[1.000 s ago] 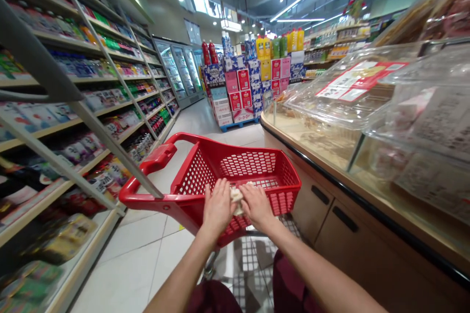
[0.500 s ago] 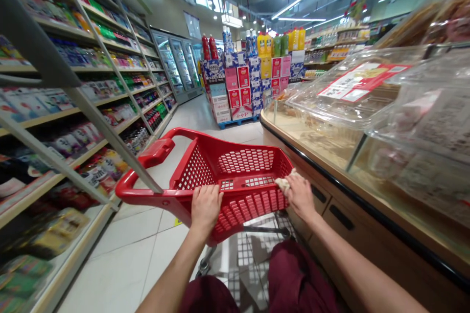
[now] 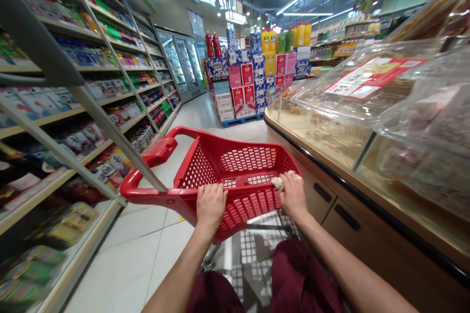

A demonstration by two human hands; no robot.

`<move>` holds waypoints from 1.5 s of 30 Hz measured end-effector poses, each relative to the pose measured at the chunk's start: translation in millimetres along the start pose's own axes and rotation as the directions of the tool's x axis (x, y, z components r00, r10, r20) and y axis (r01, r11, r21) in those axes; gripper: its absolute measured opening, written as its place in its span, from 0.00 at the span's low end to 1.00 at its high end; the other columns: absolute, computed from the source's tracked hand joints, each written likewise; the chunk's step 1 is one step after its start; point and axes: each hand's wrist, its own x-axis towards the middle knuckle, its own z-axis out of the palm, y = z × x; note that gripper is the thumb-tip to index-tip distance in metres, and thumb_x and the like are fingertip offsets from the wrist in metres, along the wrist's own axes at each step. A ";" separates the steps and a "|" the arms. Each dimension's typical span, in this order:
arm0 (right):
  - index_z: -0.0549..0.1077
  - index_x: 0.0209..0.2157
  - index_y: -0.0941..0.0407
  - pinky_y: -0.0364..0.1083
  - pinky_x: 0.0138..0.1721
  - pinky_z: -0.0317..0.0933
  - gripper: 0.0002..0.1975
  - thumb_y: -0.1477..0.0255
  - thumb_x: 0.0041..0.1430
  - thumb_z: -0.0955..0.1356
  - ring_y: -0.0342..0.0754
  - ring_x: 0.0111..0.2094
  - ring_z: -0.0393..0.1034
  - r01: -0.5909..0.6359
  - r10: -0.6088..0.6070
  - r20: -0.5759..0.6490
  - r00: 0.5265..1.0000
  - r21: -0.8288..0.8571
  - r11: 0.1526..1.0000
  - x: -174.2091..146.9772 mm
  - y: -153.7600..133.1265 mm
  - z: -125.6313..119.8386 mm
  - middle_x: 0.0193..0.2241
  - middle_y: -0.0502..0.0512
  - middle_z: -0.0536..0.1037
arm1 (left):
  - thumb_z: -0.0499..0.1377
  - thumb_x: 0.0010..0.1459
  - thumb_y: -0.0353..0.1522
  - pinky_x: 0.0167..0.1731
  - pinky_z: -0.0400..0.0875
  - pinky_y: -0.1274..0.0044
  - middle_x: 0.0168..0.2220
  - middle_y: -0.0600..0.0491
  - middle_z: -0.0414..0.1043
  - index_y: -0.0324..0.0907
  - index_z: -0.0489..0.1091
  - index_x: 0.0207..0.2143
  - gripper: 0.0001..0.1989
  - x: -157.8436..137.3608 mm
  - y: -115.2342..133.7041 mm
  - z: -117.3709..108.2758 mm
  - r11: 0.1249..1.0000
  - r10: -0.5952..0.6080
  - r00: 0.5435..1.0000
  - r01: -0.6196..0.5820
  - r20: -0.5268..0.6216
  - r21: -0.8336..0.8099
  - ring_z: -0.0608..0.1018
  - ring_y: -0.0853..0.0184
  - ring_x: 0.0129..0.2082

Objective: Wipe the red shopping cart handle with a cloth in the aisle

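Note:
A red plastic shopping cart [image 3: 249,208] stands side-on in front of me, its basket holding nothing that I can see. My left hand [image 3: 212,205] is closed over the near rim, toward the handle end, with the fingers curled inside. Farther right, near the front corner, my right hand [image 3: 293,196] is wrapped round a crumpled off-white cloth [image 3: 278,183] and presses it against the same rim. The cart's red handle [image 3: 147,171] sticks out to the left, with neither hand on it.
Stocked drink shelves [image 3: 121,71] line the left side. A grey metal pole [image 3: 117,137] slants across the near left. To the right stands a wood-panelled counter [image 3: 330,205] with clear plastic food boxes [image 3: 370,78]. Stacked drink cartons [image 3: 244,88] rise from a blue pallet [image 3: 242,120] ahead.
My right hand has slid the cloth slightly left along the rim, toward my left hand. My left hand keeps its grip. The whole view has shifted a little.

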 end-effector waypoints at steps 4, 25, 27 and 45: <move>0.66 0.48 0.55 0.54 0.53 0.47 0.22 0.79 0.51 0.59 0.52 0.54 0.55 0.180 -0.189 0.055 0.980 0.144 0.973 9.5 -59.8 10.3 0.49 0.56 0.68 | 0.44 0.58 0.35 0.39 0.56 0.69 0.32 0.50 0.71 0.40 0.67 0.36 0.15 2.7 0.8 0.8 1.000 0.001 1.000 -0.001 -0.003 0.008 0.69 0.62 0.34; 0.72 0.29 0.56 0.53 0.45 0.59 0.11 0.79 0.48 0.60 0.51 0.41 0.63 0.022 0.046 -0.203 0.978 0.322 0.947 10.3 25.0 8.2 0.37 0.57 0.73 | 0.46 0.58 0.34 0.42 0.55 0.70 0.34 0.51 0.72 0.41 0.68 0.35 0.13 3.4 6.1 0.3 0.998 -0.062 0.997 0.063 0.045 -0.009 0.69 0.63 0.37; 0.72 0.28 0.56 0.53 0.44 0.59 0.10 0.79 0.47 0.60 0.52 0.42 0.62 -0.033 0.093 -0.192 0.977 0.292 0.956 7.5 26.8 7.9 0.38 0.59 0.72 | 0.46 0.58 0.34 0.42 0.55 0.70 0.34 0.51 0.72 0.41 0.68 0.35 0.13 3.9 9.1 0.5 0.997 -0.072 0.997 0.072 0.035 -0.010 0.69 0.63 0.37; 0.68 0.40 0.58 0.52 0.50 0.51 0.18 0.81 0.46 0.58 0.51 0.48 0.61 0.089 -0.108 0.046 0.993 0.305 0.948 25.9 -27.4 12.9 0.43 0.59 0.72 | 0.44 0.58 0.34 0.42 0.55 0.69 0.34 0.50 0.71 0.41 0.67 0.35 0.13 6.9 13.6 3.7 0.998 -0.068 0.997 0.068 0.025 0.015 0.68 0.63 0.37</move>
